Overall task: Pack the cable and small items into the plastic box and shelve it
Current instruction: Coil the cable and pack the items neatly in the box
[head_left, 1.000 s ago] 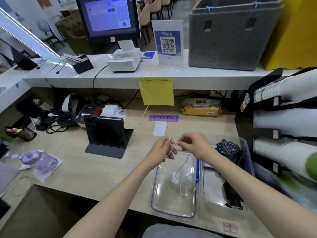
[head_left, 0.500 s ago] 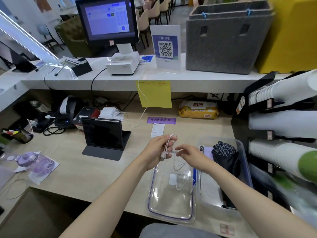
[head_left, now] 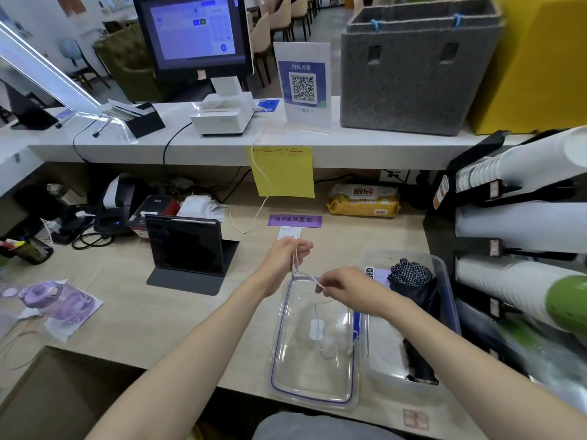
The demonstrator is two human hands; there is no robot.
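Observation:
A thin white cable (head_left: 301, 272) is stretched between my two hands above the desk. My left hand (head_left: 286, 258) grips a folded bundle of it, and my right hand (head_left: 344, 285) pinches the strand lower down. The rest of the cable trails down to a small white piece (head_left: 316, 329) lying on the clear lid with a blue rim (head_left: 279, 331). To its right stands the clear plastic box (head_left: 446, 281), which holds a dark folded umbrella (head_left: 413, 287) and a small remote (head_left: 369, 270).
A tablet on a stand (head_left: 187, 249) is left of my hands. A purple bottle in plastic wrap (head_left: 54, 300) lies at far left. Racks of white cups (head_left: 521, 227) line the right side. A raised white counter (head_left: 190, 147) with a screen and grey crate runs behind.
My left hand has lifted away from me with the cable bundle. My right hand has dropped and slid along the strand, so the cable now runs taut between them.

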